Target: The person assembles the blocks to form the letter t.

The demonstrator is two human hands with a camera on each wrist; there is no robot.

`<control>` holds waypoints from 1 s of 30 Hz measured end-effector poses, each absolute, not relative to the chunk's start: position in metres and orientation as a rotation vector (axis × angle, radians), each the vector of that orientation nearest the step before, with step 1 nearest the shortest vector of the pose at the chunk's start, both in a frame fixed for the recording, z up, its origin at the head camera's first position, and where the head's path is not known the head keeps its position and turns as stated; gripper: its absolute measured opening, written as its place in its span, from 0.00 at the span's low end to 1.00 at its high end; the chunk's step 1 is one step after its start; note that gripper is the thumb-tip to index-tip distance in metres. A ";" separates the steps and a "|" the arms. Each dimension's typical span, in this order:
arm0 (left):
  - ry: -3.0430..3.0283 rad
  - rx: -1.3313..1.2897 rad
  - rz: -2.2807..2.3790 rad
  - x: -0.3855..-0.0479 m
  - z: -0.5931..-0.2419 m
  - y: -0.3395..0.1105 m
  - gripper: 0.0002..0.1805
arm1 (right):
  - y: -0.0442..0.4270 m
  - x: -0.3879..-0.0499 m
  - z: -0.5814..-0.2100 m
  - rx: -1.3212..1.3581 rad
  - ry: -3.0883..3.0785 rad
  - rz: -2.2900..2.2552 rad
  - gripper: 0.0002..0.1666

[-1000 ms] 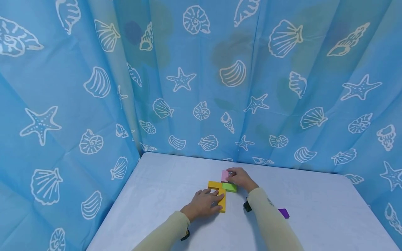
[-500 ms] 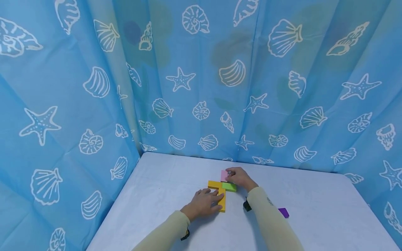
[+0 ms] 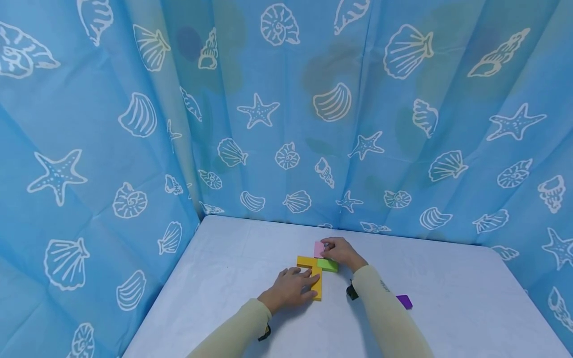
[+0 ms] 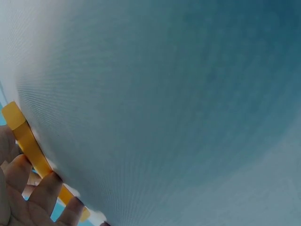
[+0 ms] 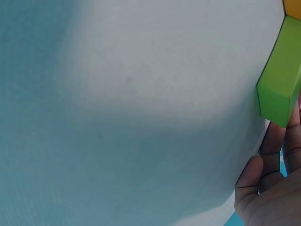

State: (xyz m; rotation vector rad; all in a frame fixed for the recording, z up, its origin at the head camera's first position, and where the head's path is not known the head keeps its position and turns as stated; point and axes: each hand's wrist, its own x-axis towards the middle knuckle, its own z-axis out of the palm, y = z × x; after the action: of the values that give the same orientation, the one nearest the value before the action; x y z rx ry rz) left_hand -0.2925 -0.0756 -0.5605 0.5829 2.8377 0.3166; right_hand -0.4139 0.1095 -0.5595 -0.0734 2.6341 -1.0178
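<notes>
Two yellow blocks lie on the white table, one crosswise (image 3: 306, 261) and one lengthwise (image 3: 317, 286). My left hand (image 3: 290, 290) rests with spread fingers on the lengthwise one; the left wrist view shows the fingers along a yellow block (image 4: 34, 151). Against the yellow blocks' right side lies a green block (image 3: 327, 265). Beyond it a pink block (image 3: 318, 249) stands near the green block's left end, its right side pinched by my right hand (image 3: 341, 252). In the right wrist view the fingers are just past the green block (image 5: 281, 75), and the pink one is mostly hidden.
A purple block (image 3: 405, 301) lies on the table (image 3: 470, 298) to the right of my right forearm, partly covered by the sleeve. Blue curtains (image 3: 286, 119) with white shell prints hang behind the table and on its left side.
My right hand and the pink block have shifted slightly to the left. The left hand stays in place on the yellow block.
</notes>
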 end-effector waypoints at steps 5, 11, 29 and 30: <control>2.841 0.589 0.314 -0.292 -0.561 -0.076 0.31 | 0.110 -0.413 -0.559 -0.067 2.633 -1.027 0.29; 2.851 0.609 0.310 -0.293 -0.563 -0.076 0.31 | 0.111 -0.411 -0.559 -0.081 2.627 -1.050 0.29; 2.867 0.634 0.311 -0.291 -0.563 -0.077 0.31 | 0.110 -0.409 -0.557 -0.097 2.608 -1.052 0.30; 2.870 0.635 0.312 -0.291 -0.563 -0.077 0.31 | 0.110 -0.410 -0.558 -0.097 2.609 -1.049 0.30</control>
State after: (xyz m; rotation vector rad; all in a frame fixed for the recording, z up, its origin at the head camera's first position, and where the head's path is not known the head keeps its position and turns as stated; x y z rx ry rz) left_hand -0.2911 -0.0772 -0.5634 0.6354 2.8696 0.3116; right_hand -0.4096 0.1099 -0.5579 -0.0974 2.6086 -1.0488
